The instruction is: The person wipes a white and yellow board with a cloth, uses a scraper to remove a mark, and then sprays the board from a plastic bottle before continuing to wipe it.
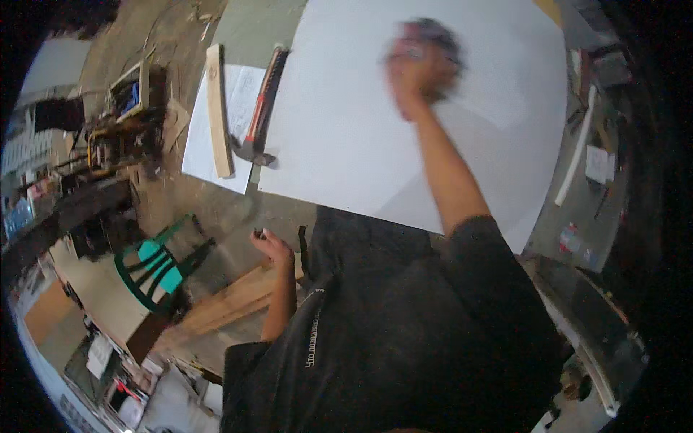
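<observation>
A large white board (339, 137) lies flat in front of me. Over its far part my right hand (416, 79) is closed on a dark, reddish bundle (442, 43), too smeared by motion to name. My left hand (274, 249) is held low off the board's near left corner, its fingers bent together. A small dark thing (258, 233) shows at its fingertips, too small to make out. Along the board's left edge lies a claw hammer (261, 115) with a red and black handle. Beside it a wooden strip (218, 108) rests on white paper sheets (198, 155).
Below the board is a greenish tabletop (253, 25). At the right side are a long white strip (577, 148) and a clear plastic bottle (569, 237). A green chair (148, 267) stands at the left, near wooden planks (224, 299) and a pale cabinet (94, 289).
</observation>
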{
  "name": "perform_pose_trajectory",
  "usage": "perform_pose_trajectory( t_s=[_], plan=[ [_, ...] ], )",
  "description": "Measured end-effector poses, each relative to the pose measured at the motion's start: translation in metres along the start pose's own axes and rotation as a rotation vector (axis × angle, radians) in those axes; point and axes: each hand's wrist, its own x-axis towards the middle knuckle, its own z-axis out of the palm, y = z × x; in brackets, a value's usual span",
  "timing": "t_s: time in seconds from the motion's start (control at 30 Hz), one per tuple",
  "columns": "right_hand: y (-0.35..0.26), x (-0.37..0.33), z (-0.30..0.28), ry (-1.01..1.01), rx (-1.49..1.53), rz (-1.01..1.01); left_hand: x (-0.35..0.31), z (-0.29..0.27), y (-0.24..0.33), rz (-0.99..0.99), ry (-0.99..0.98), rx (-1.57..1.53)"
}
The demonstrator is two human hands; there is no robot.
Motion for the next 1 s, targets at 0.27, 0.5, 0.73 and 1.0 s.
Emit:
perform_pose_trajectory(
  t_s=[0.27,0.5,0.73,1.0],
  plan=[
    [-0.087,-0.037,0.052,-0.378,0.058,-0.524,-0.018,-0.054,-0.101,-0.423,-0.247,-0.154],
    [0.158,0.066,-0.059,-0.051,-0.116,-0.177,-0.047,-0.022,-0.03,-0.359,-0.534,0.065],
    [0.395,0.079,-0.147,-0.02,-0.383,0.102,-0.047,0.007,0.0,-0.23,-0.116,-0.242],
    [0.355,-0.033,-0.223,-0.381,-0.485,0.05,0.031,0.074,0.139,-0.549,-0.017,-0.709]
  ],
)
